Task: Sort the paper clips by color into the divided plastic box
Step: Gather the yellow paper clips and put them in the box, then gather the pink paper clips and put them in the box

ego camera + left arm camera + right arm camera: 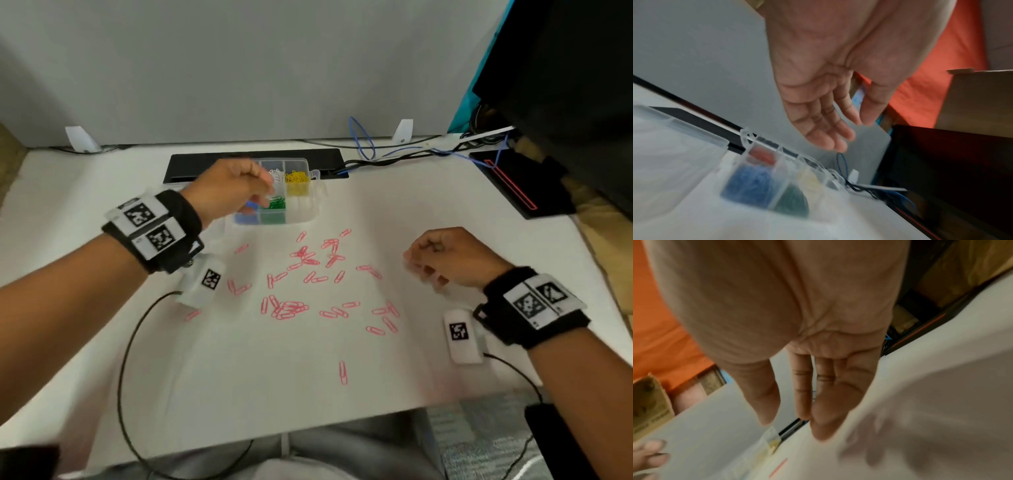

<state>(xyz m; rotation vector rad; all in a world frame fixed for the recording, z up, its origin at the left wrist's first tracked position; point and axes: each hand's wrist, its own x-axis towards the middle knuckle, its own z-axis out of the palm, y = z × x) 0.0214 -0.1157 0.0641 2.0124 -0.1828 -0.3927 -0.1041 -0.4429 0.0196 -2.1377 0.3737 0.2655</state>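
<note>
Several pink paper clips (pixel 291 308) lie scattered across the middle of the white table (pixel 239 394). Behind them stands the clear divided box (pixel 315 200), holding white clips (pixel 278 174), yellow clips (pixel 296 178), green clips (pixel 276 204) and blue clips (pixel 246 219). My left hand (pixel 265 192) hovers over the box's left side. In the left wrist view that hand (pixel 849 129) has relaxed fingers and holds nothing, above the red (pixel 762 155) and blue (pixel 750 183) compartments. My right hand (pixel 421 270) hangs just over the table right of the clips, empty, with its fingers (pixel 803 394) straight.
A black strip (pixel 212 164) runs behind the box, with cables (pixel 376 150) to its right. A black device with a red outline (pixel 513 185) sits at the far right. One pink clip (pixel 343 372) lies alone near the front edge. A black cable (pixel 126 359) loops at the front left.
</note>
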